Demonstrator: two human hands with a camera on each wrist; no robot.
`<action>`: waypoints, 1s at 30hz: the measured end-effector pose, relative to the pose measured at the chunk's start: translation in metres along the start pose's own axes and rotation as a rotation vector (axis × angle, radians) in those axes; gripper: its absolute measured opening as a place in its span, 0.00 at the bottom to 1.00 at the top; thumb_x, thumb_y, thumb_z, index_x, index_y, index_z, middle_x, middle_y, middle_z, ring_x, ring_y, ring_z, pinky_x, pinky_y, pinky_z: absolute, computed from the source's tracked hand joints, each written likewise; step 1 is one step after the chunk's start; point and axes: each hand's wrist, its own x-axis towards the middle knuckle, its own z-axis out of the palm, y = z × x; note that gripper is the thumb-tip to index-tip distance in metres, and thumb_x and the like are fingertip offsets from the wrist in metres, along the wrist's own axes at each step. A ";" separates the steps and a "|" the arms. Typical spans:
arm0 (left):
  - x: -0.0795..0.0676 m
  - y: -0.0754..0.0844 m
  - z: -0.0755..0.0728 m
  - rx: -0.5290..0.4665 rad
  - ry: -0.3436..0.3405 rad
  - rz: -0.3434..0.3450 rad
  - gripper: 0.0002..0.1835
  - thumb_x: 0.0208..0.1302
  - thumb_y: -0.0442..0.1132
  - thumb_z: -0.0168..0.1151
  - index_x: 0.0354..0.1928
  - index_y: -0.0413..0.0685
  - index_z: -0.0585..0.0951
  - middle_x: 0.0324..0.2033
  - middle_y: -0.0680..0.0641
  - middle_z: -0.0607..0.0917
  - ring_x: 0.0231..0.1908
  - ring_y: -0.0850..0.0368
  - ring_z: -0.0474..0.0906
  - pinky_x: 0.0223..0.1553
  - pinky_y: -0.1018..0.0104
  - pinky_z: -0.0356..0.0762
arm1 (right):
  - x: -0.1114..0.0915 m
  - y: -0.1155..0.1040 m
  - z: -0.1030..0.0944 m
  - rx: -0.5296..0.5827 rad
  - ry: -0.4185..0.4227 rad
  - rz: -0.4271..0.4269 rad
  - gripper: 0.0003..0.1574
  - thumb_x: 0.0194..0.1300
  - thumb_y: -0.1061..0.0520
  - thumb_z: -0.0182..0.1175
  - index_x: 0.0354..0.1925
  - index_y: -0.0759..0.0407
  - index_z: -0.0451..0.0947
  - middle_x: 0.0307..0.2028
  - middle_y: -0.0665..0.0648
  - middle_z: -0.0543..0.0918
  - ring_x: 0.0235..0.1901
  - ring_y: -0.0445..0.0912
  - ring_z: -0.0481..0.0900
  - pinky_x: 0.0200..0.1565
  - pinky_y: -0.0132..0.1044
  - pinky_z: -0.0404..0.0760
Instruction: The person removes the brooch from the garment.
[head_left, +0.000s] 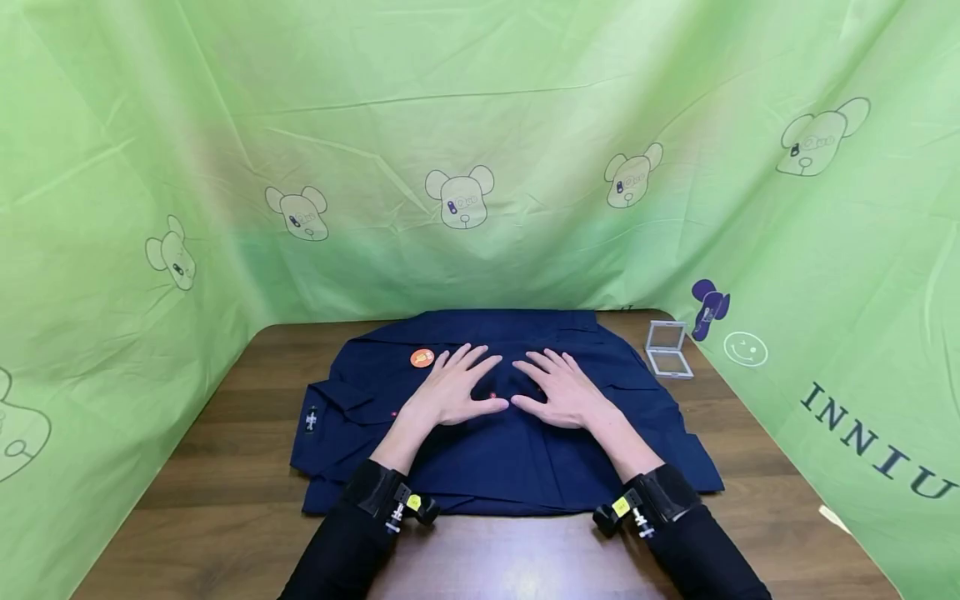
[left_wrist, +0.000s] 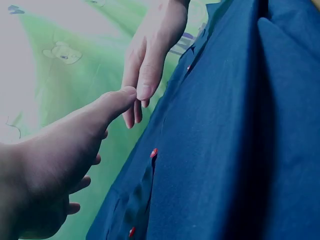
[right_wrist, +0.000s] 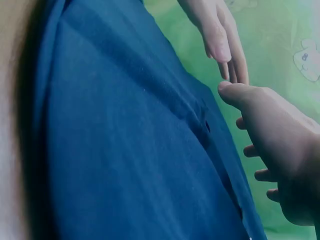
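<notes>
A navy shirt (head_left: 495, 475) lies spread flat on the table, with small red buttons down its front and a round orange badge (head_left: 422, 358) at its upper left. Over the middle of the shirt is my left hand (head_left: 453, 392), fingers straight and spread, holding nothing. My right hand (head_left: 566, 392) mirrors it on the other side, fingers also extended, with nothing in its grasp. The two thumb tips come very close together in the head view. Both wrist views show the hands held above the blue cloth, palms facing down toward it.
A small clear-paned hinged frame (head_left: 667, 350) stands unfolded at the table's back right. Wood tabletop (head_left: 517, 554) shows along the front and sides. A green curtain (head_left: 525, 267) with printed bear heads closes in the back and both sides. A pale scrap (head_left: 834, 518) lies at the right edge.
</notes>
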 end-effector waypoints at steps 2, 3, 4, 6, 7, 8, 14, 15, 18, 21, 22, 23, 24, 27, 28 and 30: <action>-0.001 -0.002 -0.001 -0.005 0.008 0.000 0.48 0.64 0.82 0.46 0.81 0.70 0.58 0.82 0.50 0.58 0.83 0.43 0.49 0.79 0.33 0.50 | 0.002 -0.002 0.000 0.006 0.000 -0.003 0.48 0.70 0.19 0.46 0.78 0.37 0.63 0.79 0.56 0.65 0.80 0.63 0.57 0.78 0.67 0.54; -0.001 -0.003 -0.001 -0.003 0.013 0.000 0.47 0.64 0.81 0.46 0.81 0.71 0.58 0.82 0.50 0.59 0.83 0.43 0.50 0.78 0.33 0.51 | 0.003 -0.003 0.000 0.008 0.000 -0.004 0.48 0.70 0.19 0.46 0.78 0.37 0.63 0.79 0.56 0.64 0.80 0.63 0.57 0.78 0.67 0.53; -0.002 -0.004 -0.002 -0.002 0.018 0.001 0.47 0.64 0.81 0.47 0.81 0.70 0.58 0.82 0.50 0.59 0.83 0.43 0.50 0.78 0.33 0.51 | 0.003 -0.004 0.000 0.009 0.001 -0.008 0.48 0.70 0.19 0.45 0.78 0.37 0.63 0.79 0.56 0.64 0.80 0.63 0.57 0.78 0.67 0.53; -0.002 -0.005 -0.003 -0.005 0.027 -0.001 0.47 0.65 0.81 0.47 0.81 0.70 0.59 0.81 0.50 0.59 0.83 0.44 0.50 0.78 0.33 0.52 | 0.005 -0.006 0.000 0.013 0.004 -0.016 0.48 0.70 0.19 0.45 0.78 0.37 0.63 0.79 0.56 0.64 0.80 0.63 0.57 0.78 0.67 0.53; -0.003 -0.006 -0.003 -0.007 0.033 0.000 0.47 0.65 0.81 0.47 0.81 0.69 0.59 0.81 0.49 0.60 0.83 0.43 0.51 0.78 0.32 0.52 | 0.005 -0.007 0.000 0.014 0.004 -0.018 0.48 0.70 0.18 0.44 0.78 0.37 0.63 0.79 0.56 0.64 0.80 0.63 0.57 0.78 0.67 0.53; -0.003 -0.007 -0.004 -0.006 0.034 -0.004 0.47 0.65 0.81 0.47 0.81 0.70 0.59 0.81 0.50 0.60 0.83 0.44 0.51 0.78 0.32 0.52 | 0.005 -0.008 -0.001 0.015 0.003 -0.021 0.48 0.71 0.18 0.44 0.78 0.37 0.63 0.79 0.56 0.64 0.80 0.64 0.57 0.78 0.67 0.53; -0.004 -0.013 -0.007 -0.024 0.034 -0.024 0.47 0.64 0.81 0.47 0.81 0.71 0.57 0.82 0.51 0.58 0.83 0.44 0.49 0.78 0.33 0.52 | 0.006 -0.012 -0.001 0.032 -0.017 -0.030 0.48 0.71 0.19 0.45 0.78 0.39 0.64 0.79 0.57 0.64 0.80 0.64 0.57 0.78 0.67 0.53; -0.005 -0.015 -0.008 -0.029 0.035 -0.029 0.47 0.64 0.81 0.47 0.81 0.71 0.58 0.82 0.51 0.58 0.83 0.44 0.49 0.79 0.33 0.51 | 0.007 -0.013 -0.001 0.034 -0.018 -0.034 0.48 0.71 0.19 0.45 0.78 0.39 0.64 0.79 0.57 0.64 0.80 0.64 0.57 0.78 0.67 0.53; -0.006 -0.019 -0.011 -0.042 0.050 -0.038 0.47 0.65 0.80 0.49 0.81 0.71 0.58 0.82 0.51 0.58 0.83 0.44 0.49 0.79 0.33 0.51 | 0.007 -0.015 -0.001 0.034 -0.012 -0.044 0.48 0.71 0.19 0.46 0.77 0.40 0.64 0.79 0.57 0.64 0.80 0.64 0.58 0.78 0.67 0.54; -0.008 -0.023 -0.013 -0.043 0.069 -0.045 0.46 0.65 0.79 0.50 0.81 0.70 0.60 0.81 0.51 0.59 0.83 0.44 0.50 0.79 0.33 0.52 | 0.009 -0.018 -0.001 0.035 -0.007 -0.050 0.47 0.71 0.20 0.47 0.77 0.39 0.64 0.79 0.57 0.64 0.80 0.64 0.58 0.78 0.66 0.54; -0.008 -0.025 -0.013 -0.048 0.075 -0.046 0.46 0.65 0.79 0.50 0.80 0.69 0.60 0.81 0.50 0.60 0.83 0.44 0.50 0.78 0.33 0.52 | 0.009 -0.018 -0.001 0.037 -0.005 -0.052 0.47 0.71 0.20 0.47 0.77 0.39 0.64 0.79 0.56 0.65 0.80 0.64 0.58 0.78 0.66 0.54; -0.008 -0.026 -0.013 -0.050 0.080 -0.048 0.46 0.65 0.79 0.50 0.80 0.68 0.61 0.81 0.50 0.60 0.83 0.43 0.51 0.78 0.32 0.52 | 0.010 -0.019 -0.001 0.042 -0.004 -0.054 0.47 0.71 0.20 0.48 0.77 0.39 0.64 0.79 0.57 0.65 0.80 0.64 0.58 0.78 0.66 0.54; -0.008 -0.026 -0.013 -0.053 0.083 -0.052 0.46 0.65 0.79 0.50 0.80 0.68 0.61 0.81 0.50 0.60 0.82 0.43 0.51 0.78 0.32 0.52 | 0.010 -0.019 -0.001 0.045 -0.003 -0.056 0.47 0.71 0.20 0.48 0.77 0.39 0.65 0.79 0.56 0.65 0.80 0.64 0.58 0.78 0.66 0.54; -0.008 -0.028 -0.014 -0.059 0.083 -0.060 0.46 0.65 0.79 0.50 0.80 0.68 0.61 0.81 0.51 0.60 0.83 0.43 0.51 0.78 0.31 0.52 | 0.012 -0.020 0.000 0.046 -0.005 -0.062 0.47 0.70 0.20 0.48 0.77 0.39 0.65 0.79 0.56 0.65 0.80 0.63 0.58 0.78 0.66 0.54; -0.008 -0.028 -0.014 -0.061 0.081 -0.064 0.46 0.65 0.79 0.50 0.80 0.68 0.61 0.81 0.51 0.60 0.83 0.43 0.51 0.78 0.31 0.51 | 0.012 -0.020 0.000 0.047 -0.005 -0.063 0.47 0.70 0.20 0.48 0.77 0.39 0.65 0.79 0.57 0.65 0.80 0.63 0.58 0.78 0.66 0.54; -0.009 -0.029 -0.015 -0.060 0.076 -0.068 0.46 0.65 0.79 0.50 0.80 0.69 0.61 0.81 0.51 0.60 0.83 0.44 0.51 0.78 0.32 0.51 | 0.012 -0.021 0.000 0.048 -0.009 -0.063 0.48 0.70 0.19 0.47 0.77 0.39 0.65 0.79 0.56 0.65 0.80 0.63 0.58 0.78 0.66 0.54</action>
